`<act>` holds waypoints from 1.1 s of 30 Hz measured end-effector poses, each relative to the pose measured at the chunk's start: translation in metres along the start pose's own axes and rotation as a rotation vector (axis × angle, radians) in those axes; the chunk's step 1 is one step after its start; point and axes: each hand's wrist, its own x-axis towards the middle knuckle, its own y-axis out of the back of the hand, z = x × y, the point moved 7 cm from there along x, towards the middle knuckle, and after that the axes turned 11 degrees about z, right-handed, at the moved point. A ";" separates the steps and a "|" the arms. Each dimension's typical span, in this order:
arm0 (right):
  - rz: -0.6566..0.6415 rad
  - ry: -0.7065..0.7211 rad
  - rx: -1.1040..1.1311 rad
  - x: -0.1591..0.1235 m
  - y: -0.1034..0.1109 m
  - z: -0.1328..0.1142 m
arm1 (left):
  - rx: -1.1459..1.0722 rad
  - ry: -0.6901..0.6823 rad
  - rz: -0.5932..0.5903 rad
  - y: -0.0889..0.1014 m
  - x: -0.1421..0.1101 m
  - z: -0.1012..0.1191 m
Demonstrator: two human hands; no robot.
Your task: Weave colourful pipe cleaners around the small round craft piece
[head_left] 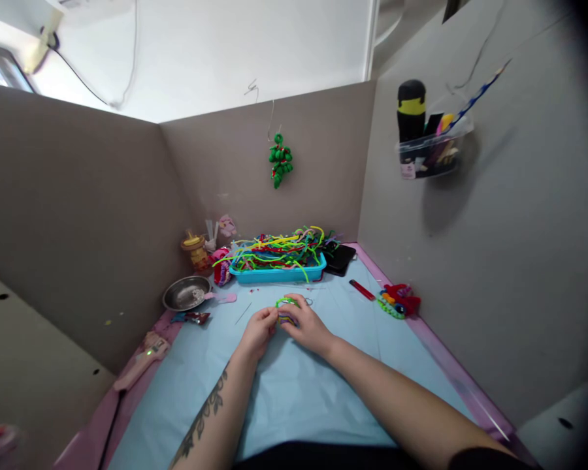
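Observation:
Over the middle of the blue-covered table, both my hands are closed on one small pipe-cleaner piece point(287, 301), bright green on top with purple and yellow below. My left hand point(263, 326) pinches its left edge between thumb and fingertips. From the right, my right hand point(306, 324) curls around it and hides much of its shape. A small wire ring point(308, 301) shows just beyond the right fingers. A thin dark stick or wire point(244, 313) lies on the cloth to the left of my left hand.
Behind stands a blue tray point(279, 277) heaped with colourful pipe cleaners. At left are a metal bowl point(179, 297) and a pink glue gun point(144, 359). To the right lie a red cutter point(362, 290), a pipe-cleaner bundle point(396, 301) and a black phone-like object point(340, 260). Grey partitions enclose the table.

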 end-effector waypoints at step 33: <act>0.042 -0.094 0.009 -0.004 -0.003 0.013 | 0.212 -0.166 0.127 0.003 -0.004 0.012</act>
